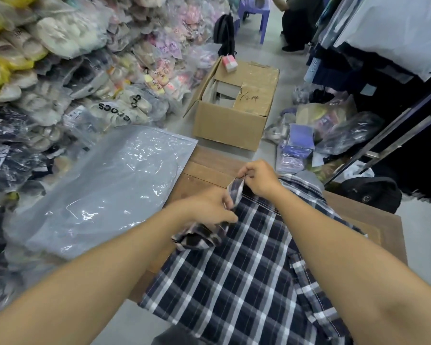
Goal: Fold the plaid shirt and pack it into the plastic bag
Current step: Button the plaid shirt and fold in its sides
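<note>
A navy, white and grey plaid shirt lies spread on a brown wooden table. My left hand pinches a bunched sleeve at the shirt's upper left edge. Just beyond it, my right hand grips the sleeve's cuff end, lifted a little off the table. A large clear plastic bag lies flat to the left, partly on the table's left edge and partly on piled goods.
Bagged slippers and clothes are heaped along the left. An open cardboard box stands on the floor beyond the table. More bagged items and a dark rack with hanging clothes fill the right. A person sits by a purple stool far back.
</note>
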Tool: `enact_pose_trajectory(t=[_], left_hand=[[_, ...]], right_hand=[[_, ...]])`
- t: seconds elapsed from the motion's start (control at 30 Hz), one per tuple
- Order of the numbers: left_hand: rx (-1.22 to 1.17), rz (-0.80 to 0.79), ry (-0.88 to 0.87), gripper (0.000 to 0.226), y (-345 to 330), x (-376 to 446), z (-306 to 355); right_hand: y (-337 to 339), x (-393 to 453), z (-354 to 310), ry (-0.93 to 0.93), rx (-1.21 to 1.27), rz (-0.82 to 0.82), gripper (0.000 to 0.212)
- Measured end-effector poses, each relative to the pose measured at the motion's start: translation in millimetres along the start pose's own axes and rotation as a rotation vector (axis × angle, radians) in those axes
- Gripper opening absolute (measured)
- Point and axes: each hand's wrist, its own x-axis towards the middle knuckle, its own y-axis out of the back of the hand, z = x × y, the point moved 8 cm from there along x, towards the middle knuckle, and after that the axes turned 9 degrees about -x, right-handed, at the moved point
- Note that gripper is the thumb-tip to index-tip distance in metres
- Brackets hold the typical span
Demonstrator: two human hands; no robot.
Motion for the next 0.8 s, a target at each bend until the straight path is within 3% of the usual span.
enact_pose_trajectory(t=[0.17,0.23,0.27,0.33,0.4,0.47,0.53,0.6,0.7,0.8], left_hand=[[-0.394,0.033,0.117,0.025,-54.3,28.8,-20.7],[-0.42,-0.016,0.117,0.028,-65.1,32.6,-22.3],[-0.4,-0.028,0.093,0.027,-64.6,31.2,-20.3],[-0.202,0.051,-0.008,0.02,-44.0,24.6,-16.3],[0.16,0.163,-0.104,0.015,-12.9,13.9,-14.3],[0.376,0.137,-0.111,0.01,7.1,3.9,-23.9],[0.439,0.019,-0.06,0.019,12.6,-3.3,-42.2],[0.477,-0.084,-0.026,0.029,7.8,-8.1,-57.3],[0.504,-0.066,-0.068,0.033,0.5,-7.6,-67.6],[0.523,0.0,-0.145,0.022,-3.2,-6.0,-69.6]], right_hand=[[-8.8,-9.8,21.2,-0.113,0.128,-0.009,0.021],[-16.1,-15.5,26.9,-0.189,0.246,-0.05,0.012],[-18.9,-19.1,27.4,-0.21,0.269,-0.081,0.018],[-22.8,-21.2,27.2,-0.203,0.241,-0.115,0.03],[-25.1,-21.4,28.9,-0.204,0.215,-0.118,0.038],[-26.5,-21.6,29.7,-0.218,0.208,-0.111,0.032],[-25.2,-24.0,29.1,-0.235,0.168,-0.122,0.023],[-25.8,-29.2,25.9,-0.241,0.154,-0.214,0.028],[-25.4,-37.9,20.6,-0.215,0.128,-0.368,0.03],[-25.4,-42.2,21.7,-0.206,0.092,-0.426,0.028]])
